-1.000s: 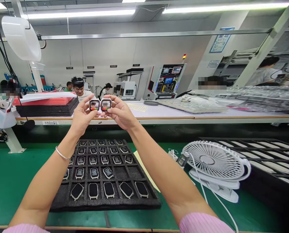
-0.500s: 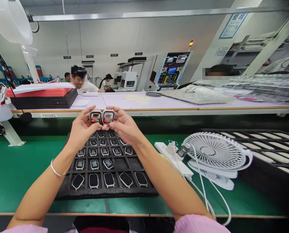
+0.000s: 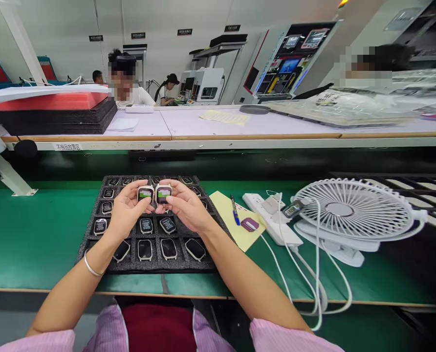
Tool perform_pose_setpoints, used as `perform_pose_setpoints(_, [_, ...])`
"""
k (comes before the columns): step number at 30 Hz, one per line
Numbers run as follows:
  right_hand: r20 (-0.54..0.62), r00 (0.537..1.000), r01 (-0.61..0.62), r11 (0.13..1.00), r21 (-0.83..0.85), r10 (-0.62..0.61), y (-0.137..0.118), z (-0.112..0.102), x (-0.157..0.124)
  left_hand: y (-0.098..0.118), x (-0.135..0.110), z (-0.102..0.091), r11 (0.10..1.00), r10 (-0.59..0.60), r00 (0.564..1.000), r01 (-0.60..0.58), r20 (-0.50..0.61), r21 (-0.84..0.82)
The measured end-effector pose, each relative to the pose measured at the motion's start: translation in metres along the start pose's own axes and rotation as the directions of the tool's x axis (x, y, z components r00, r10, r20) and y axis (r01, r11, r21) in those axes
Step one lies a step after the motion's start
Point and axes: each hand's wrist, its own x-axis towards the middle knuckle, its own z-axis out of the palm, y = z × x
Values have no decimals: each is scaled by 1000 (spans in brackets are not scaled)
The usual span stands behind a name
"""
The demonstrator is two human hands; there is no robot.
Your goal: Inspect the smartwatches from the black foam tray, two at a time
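My left hand (image 3: pixel 124 212) grips a small smartwatch body (image 3: pixel 145 193) with a lit green screen. My right hand (image 3: pixel 186 209) grips a second smartwatch body (image 3: pixel 163 193), lit the same way. The two watches are held side by side, screens toward me, just above a black foam tray (image 3: pixel 93 244). Several more watch bodies (image 3: pixel 145 249) lie in the tray's pockets, most with dark screens. A thin silver bracelet (image 3: pixel 91 268) circles my left wrist.
The green work mat (image 3: pixel 31 234) carries a yellow paper (image 3: pixel 230 220) with a blue pen (image 3: pixel 234 211), a white power strip (image 3: pixel 272 226), a white desk fan (image 3: pixel 348 215) and trailing cables. Beyond it runs a white bench (image 3: pixel 240 128) with stacked foam trays; other people work behind it.
Both hands came down from eye level to just above the tray, still holding the two watches together. The screens changed from a picture to green. The view tilted down.
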Motion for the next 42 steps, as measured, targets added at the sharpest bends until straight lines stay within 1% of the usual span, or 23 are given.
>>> perform_pose_setpoints(5, [-12, 1000, -17, 1000, 2, 17, 8, -6, -1, -5, -1, 0, 1000, -18, 1000, 18, 3, 13])
perform_pose_setpoints(11, [14, 1000, 15, 1000, -23, -15, 12, -9, -5, -10, -2, -1, 1000, -28, 999, 28, 18, 6])
perform_pose_setpoints(17, [-61, 998, -22, 998, -60, 19, 15, -7, -4, -14, -2, -1, 999, -30, 999, 30, 23, 18])
perform_pose_setpoints(21, [-70, 997, -22, 998, -61, 18, 15, -8, -4, -16, -3, -2, 999, -33, 999, 34, 30, -2])
perform_pose_setpoints(29, [-71, 997, -32, 998, -49, 28, 19, -9, -6, -17, -5, -2, 997, -80, 996, 80, 25, 7])
perform_pose_setpoints(42, [-83, 996, -45, 998, -35, 42, 18, -8, -7, -17, -6, -1, 995, -97, 995, 97, 23, -19])
